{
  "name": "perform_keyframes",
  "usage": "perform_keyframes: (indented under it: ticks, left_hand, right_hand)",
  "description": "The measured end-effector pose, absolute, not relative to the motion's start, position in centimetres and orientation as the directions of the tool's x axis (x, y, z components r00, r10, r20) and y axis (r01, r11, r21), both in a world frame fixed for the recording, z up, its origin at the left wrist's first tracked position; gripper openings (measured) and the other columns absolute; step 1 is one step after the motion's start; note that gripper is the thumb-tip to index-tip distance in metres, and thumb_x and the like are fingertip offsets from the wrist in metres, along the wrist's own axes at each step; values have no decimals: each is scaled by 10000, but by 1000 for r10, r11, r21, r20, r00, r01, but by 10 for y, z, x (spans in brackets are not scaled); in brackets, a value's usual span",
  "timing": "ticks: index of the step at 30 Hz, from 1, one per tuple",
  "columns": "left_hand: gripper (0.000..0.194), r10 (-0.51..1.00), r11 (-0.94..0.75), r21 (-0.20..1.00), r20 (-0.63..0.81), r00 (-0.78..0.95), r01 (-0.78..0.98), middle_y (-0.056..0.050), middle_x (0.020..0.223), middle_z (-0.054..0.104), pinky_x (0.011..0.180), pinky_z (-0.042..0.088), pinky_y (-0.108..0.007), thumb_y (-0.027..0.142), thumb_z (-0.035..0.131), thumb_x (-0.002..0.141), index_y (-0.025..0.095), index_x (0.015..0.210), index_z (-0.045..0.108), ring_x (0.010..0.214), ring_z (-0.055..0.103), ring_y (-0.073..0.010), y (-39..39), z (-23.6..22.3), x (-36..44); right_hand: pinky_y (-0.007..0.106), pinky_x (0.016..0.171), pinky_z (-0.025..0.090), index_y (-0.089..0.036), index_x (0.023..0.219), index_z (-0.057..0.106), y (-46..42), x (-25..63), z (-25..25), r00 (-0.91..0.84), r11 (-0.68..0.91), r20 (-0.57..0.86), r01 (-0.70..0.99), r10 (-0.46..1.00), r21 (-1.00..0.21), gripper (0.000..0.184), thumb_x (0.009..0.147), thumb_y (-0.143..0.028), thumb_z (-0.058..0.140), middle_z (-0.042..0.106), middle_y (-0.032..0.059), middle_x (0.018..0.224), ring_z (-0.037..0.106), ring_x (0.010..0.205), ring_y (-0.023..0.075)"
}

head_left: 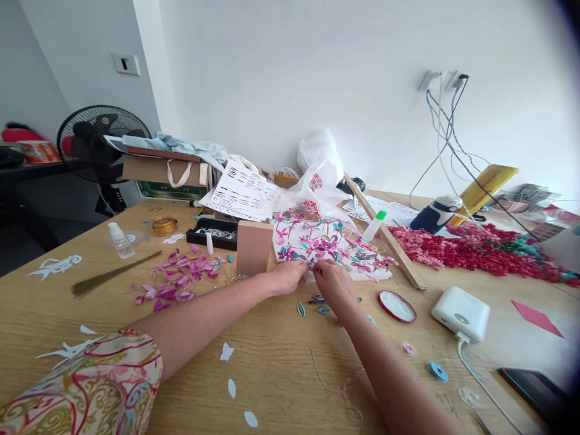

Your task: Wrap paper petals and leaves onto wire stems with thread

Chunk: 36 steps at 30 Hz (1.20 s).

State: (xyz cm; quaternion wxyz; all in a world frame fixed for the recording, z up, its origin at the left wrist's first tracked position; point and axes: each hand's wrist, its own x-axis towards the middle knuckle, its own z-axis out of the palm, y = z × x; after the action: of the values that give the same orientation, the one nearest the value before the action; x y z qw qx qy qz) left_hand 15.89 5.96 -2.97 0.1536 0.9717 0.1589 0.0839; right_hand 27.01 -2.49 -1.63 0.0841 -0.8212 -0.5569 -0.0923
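Note:
Both of my hands meet at the front edge of a white sheet [281, 234] covered with pink, purple and teal flowers [327, 244] on thin stems. My left hand [289, 278] comes in from the left with its fingers pinched together. Close beside it, my right hand [334, 283] is also closed, fingertips pressed together and pointing left. Whatever sits between the fingertips is too small and partly hidden. Teal leaf-shaped pieces [301, 309] lie on the table just below the hands. A wooden block [254, 246] stands upright to the left of the sheet.
Loose pink petals [174, 278], a bundle of thin wires [113, 275] and a spray bottle [120, 241] lie leftward. A wooden strip [399, 257] leans right of the sheet. Further right are a red-rimmed dish [397, 306], a white power bank [461, 314] and a red flower heap [480, 251].

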Motion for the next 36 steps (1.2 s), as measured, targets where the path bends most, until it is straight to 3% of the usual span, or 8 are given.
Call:
perform_keyframes:
  ticks: [12, 20, 28, 32, 34, 36]
  left_hand:
    - [342, 384, -882, 337, 105, 917, 330, -59, 1028, 545, 781, 416, -278, 18, 377, 689, 164, 995, 418, 934, 523, -184, 62, -33, 160]
    - [333, 431, -852, 365, 80, 899, 376, -91, 956, 571, 705, 425, -289, 19, 377, 692, 141, 998, 421, 856, 551, -207, 58, -29, 157]
    - [372, 404, -839, 439, 109, 908, 321, -49, 946, 581, 733, 408, -264, 8, 376, 678, 164, 997, 488, 870, 535, -183, 56, -22, 150]
    - [323, 382, -831, 506, 212, 899, 233, -38, 953, 580, 784, 383, -249, 20, 354, 718, 166, 927, 552, 892, 513, -150, 45, -11, 138]
    - [220, 434, -760, 616, 242, 868, 208, -33, 828, 590, 729, 400, -250, 80, 391, 734, 154, 826, 576, 789, 527, -141, 37, -4, 129]
    - [139, 497, -581, 792, 164, 852, 187, -5, 659, 546, 600, 409, -229, 145, 425, 732, 143, 763, 561, 625, 511, -114, 28, 3, 119]
  right_hand:
    - [239, 518, 270, -193, 790, 639, -18, 271, -20, 302, -311, 265, 950, 916, -11, 251, 820, -188, 390, 593, 48, 823, 548, 680, 139]
    - [243, 508, 264, -171, 746, 650, -13, 271, -24, 286, -272, 280, 958, 916, -88, 238, 797, -166, 417, 586, 62, 781, 539, 647, 142]
    - [237, 551, 321, -201, 696, 652, -36, 268, -12, 363, -254, 313, 906, 877, -339, 202, 741, -183, 456, 599, 38, 741, 540, 680, 155]
    - [216, 496, 359, -186, 690, 638, -61, 266, -9, 419, -228, 273, 817, 866, -529, 183, 728, -281, 486, 591, -4, 585, 522, 537, 124]
    - [203, 454, 362, -175, 711, 630, -73, 261, -7, 430, -206, 254, 771, 866, -603, 226, 740, -335, 473, 584, -15, 543, 507, 489, 112]
    - [198, 435, 358, -169, 722, 624, -83, 254, -3, 437, -172, 251, 724, 864, -668, 240, 733, -361, 481, 586, -14, 545, 500, 483, 109]
